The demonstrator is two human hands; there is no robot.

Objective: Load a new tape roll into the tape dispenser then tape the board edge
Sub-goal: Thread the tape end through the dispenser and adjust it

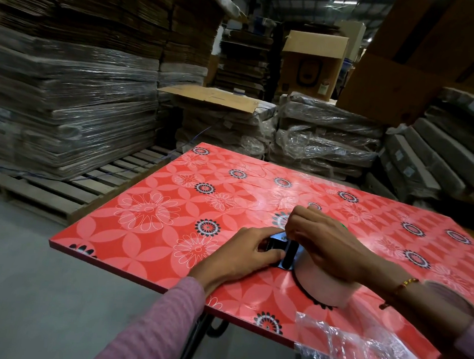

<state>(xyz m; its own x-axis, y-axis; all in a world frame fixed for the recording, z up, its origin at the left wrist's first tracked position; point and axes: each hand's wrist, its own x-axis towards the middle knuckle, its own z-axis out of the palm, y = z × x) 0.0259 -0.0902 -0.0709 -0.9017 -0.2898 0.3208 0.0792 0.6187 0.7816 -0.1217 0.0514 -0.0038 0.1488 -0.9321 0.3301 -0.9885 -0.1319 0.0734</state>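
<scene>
A red board (153, 229) with a flower pattern lies flat in front of me. On it rests a tape dispenser (285, 252) with a dark metal front, and a large pale tape roll (324, 286) sits in it. My left hand (237, 254) grips the dispenser's front end with fingers and thumb. My right hand (325, 243) rests on top of the roll and pinches something small at the dispenser's head; the tape end itself is too thin to make out. Most of the dispenser's body is hidden under my hands.
A crumpled clear plastic wrapper (358, 350) lies on the board's near right edge. Wrapped stacks of flat cardboard (65, 90) on wooden pallets (70, 189) stand to the left and behind. Cardboard boxes (310, 62) and bundled sheets (441, 152) crowd the back right. Grey floor (31, 289) lies at left.
</scene>
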